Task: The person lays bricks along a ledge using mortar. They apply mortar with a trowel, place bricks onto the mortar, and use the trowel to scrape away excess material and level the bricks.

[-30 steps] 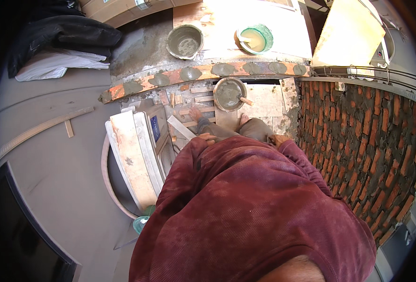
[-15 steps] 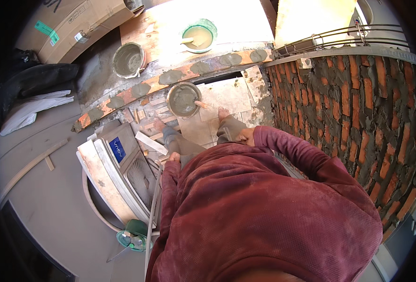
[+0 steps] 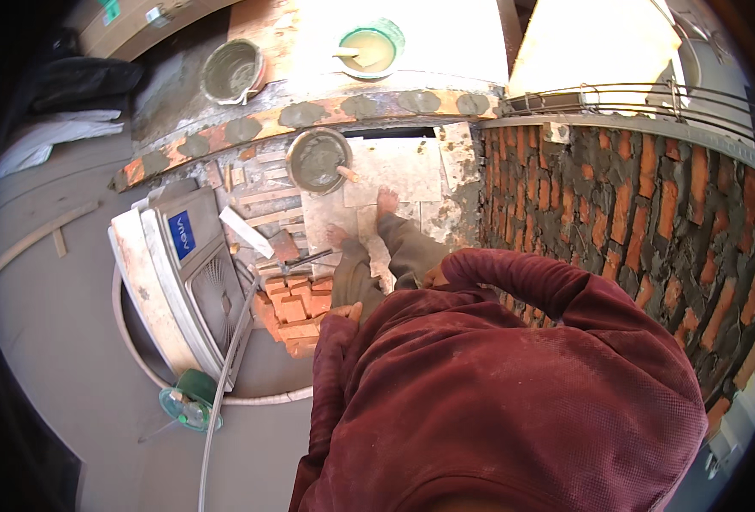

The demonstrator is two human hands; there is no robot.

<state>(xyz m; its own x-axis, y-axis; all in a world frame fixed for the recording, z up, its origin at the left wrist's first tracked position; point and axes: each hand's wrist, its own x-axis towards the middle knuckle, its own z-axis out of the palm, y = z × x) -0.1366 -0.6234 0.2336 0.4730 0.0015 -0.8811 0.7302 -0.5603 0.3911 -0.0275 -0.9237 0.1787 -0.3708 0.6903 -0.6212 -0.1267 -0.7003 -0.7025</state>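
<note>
My left hand (image 3: pixel 347 312) is at the side of my trousers (image 3: pixel 353 277), fingers curled; whether it grips the fabric I cannot make out. My right hand (image 3: pixel 433 277) is at my waist on the other side, partly behind the maroon sleeve, closed against the trousers. My bare feet stand on pale boards (image 3: pixel 392 171). A bucket of grey mortar (image 3: pixel 314 161) with a wooden handle sticking out sits ahead of them. Broken red bricks (image 3: pixel 294 311) are piled beside my left leg.
Beyond is a brick ledge (image 3: pixel 358 107) with mortar dabs, a grey bucket (image 3: pixel 230 72) and a green bucket (image 3: pixel 370 47) behind it. A brick-and-mortar wall (image 3: pixel 616 213) runs on my right. Left are a stainless sink (image 3: pixel 211 299), wood strips (image 3: pixel 57 239) and a green container (image 3: pixel 192 392).
My body and legs have shifted right and turned, uncovering the brick pile on the left. My feet are closer together. Both hands remain near my waist.
</note>
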